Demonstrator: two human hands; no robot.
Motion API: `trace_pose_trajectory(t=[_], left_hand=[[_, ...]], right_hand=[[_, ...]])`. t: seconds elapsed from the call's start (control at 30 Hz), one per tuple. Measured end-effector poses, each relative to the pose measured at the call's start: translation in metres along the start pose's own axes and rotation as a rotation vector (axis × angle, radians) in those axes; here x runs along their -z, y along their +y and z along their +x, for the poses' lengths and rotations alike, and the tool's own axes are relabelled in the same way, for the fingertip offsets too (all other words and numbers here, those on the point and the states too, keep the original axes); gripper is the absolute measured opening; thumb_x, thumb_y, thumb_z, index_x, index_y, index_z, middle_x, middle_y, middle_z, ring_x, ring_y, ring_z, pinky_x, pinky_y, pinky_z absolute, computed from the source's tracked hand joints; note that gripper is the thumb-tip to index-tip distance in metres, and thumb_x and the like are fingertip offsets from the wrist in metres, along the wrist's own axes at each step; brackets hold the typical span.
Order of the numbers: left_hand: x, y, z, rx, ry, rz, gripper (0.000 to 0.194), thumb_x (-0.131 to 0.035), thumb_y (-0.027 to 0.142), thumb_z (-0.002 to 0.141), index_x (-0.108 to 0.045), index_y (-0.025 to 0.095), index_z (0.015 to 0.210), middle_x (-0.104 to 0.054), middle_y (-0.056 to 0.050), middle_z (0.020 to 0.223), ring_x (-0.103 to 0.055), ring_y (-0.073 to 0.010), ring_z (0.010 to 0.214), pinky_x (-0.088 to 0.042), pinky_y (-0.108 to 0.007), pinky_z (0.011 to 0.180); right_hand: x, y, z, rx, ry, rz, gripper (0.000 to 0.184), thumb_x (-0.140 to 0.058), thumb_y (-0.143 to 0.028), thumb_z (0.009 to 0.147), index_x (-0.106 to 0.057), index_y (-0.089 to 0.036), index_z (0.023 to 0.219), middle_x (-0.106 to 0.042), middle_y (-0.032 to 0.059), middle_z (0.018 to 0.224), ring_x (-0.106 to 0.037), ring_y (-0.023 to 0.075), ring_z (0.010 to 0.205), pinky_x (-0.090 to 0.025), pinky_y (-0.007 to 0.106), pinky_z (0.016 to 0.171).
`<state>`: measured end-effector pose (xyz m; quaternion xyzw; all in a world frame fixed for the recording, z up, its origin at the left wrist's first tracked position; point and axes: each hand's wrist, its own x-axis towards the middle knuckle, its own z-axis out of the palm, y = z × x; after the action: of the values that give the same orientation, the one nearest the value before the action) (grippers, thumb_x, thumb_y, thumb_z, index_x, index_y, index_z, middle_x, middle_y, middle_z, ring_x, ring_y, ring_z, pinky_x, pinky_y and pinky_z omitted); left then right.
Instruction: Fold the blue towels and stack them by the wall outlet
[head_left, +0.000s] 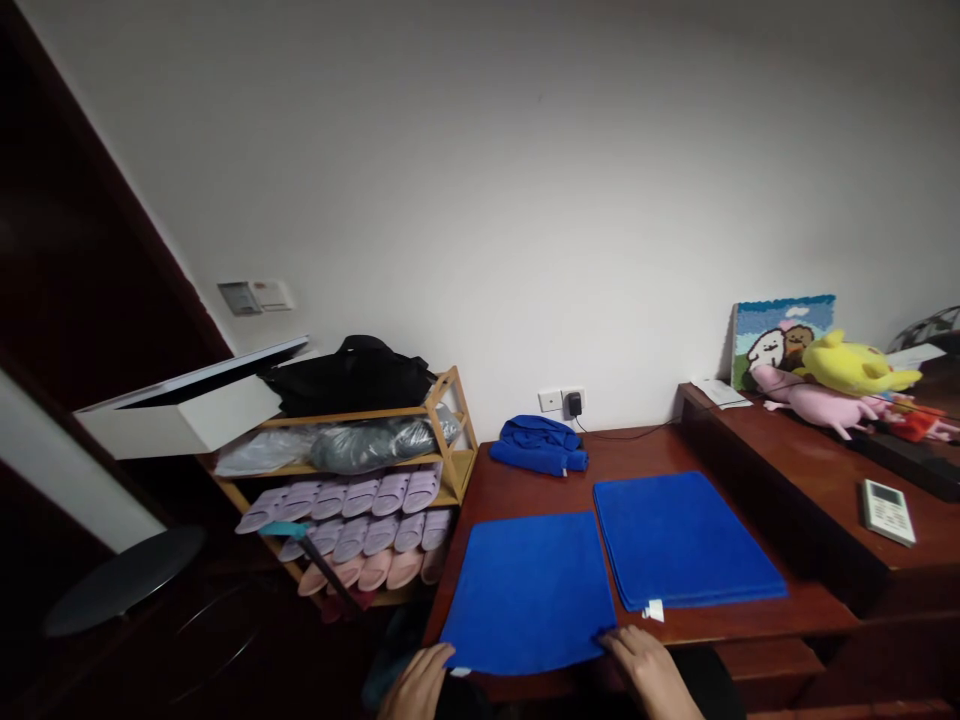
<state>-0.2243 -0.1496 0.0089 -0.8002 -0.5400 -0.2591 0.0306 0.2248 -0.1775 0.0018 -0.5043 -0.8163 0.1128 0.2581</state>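
Note:
A blue towel (536, 590) lies spread flat on the reddish-brown table, its near edge towards me. My left hand (417, 684) holds its near left corner, fingers closed on the edge beside a small white tag. At the near right corner, my right hand (643, 668) pinches the cloth between thumb and fingers. Just right of it rests a neat stack of blue towels (686, 540) with a white label (653, 610) at the front. Behind, against the wall, sits a crumpled pile of blue cloth (538, 446).
Left stands a wooden shoe rack (450, 440) holding lilac and pink slippers, with a black bag (352, 375) and white box lid (187, 415) on top. A raised surface at right bears plush toys (855, 365) and a white remote (888, 510). A black plug (574, 404) trails a cable.

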Motion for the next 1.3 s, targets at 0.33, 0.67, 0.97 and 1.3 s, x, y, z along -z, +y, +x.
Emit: trace_pose_trajectory(t=[0.33, 0.67, 0.97, 1.3], left_hand=[[0.167, 0.088, 0.111, 0.149, -0.066, -0.268, 0.032, -0.061, 0.053, 0.091, -0.079, 0.031, 0.105, -0.08, -0.001, 0.112, -0.073, -0.0237, 0.107, -0.057, -0.035, 0.099], [0.182, 0.186, 0.2, -0.005, -0.654, -0.518, 0.026, -0.073, 0.041, 0.082, -0.081, 0.021, 0.097, -0.082, -0.002, 0.091, -0.074, -0.0201, 0.085, -0.054, -0.024, 0.076], [0.111, 0.246, 0.34, -0.239, -0.265, -0.431, 0.022, -0.067, 0.035, 0.087, -0.079, 0.019, 0.095, -0.082, -0.004, 0.091, -0.074, -0.0197, 0.082, -0.054, -0.026, 0.074], [0.016, 0.292, 0.308, -0.342, 0.086, -0.269, 0.018, -0.059, 0.015, 0.091, -0.074, 0.023, 0.097, -0.076, -0.006, 0.097, -0.069, -0.022, 0.094, -0.053, -0.035, 0.089]], right_hand=[[0.215, -0.03, 0.04, 0.113, 0.299, 0.146, 0.029, -0.051, -0.042, 0.103, -0.073, -0.026, 0.113, -0.077, 0.0067, 0.099, -0.071, 0.0202, 0.089, -0.057, 0.031, 0.082], [0.324, 0.017, 0.002, -0.139, 0.092, 0.221, 0.04, -0.057, -0.058, 0.096, -0.077, -0.026, 0.109, -0.079, 0.0055, 0.108, -0.074, 0.0219, 0.087, -0.059, 0.029, 0.081], [0.381, 0.129, 0.073, -0.201, 0.352, 0.113, 0.045, -0.059, -0.061, 0.086, -0.075, -0.021, 0.1, -0.08, 0.0086, 0.099, -0.074, 0.0257, 0.087, -0.057, 0.036, 0.083], [0.335, 0.204, 0.033, -0.342, 0.533, 0.085, 0.036, -0.054, -0.049, 0.087, -0.074, -0.024, 0.104, -0.079, 0.0078, 0.108, -0.073, 0.0279, 0.104, -0.055, 0.04, 0.097]])
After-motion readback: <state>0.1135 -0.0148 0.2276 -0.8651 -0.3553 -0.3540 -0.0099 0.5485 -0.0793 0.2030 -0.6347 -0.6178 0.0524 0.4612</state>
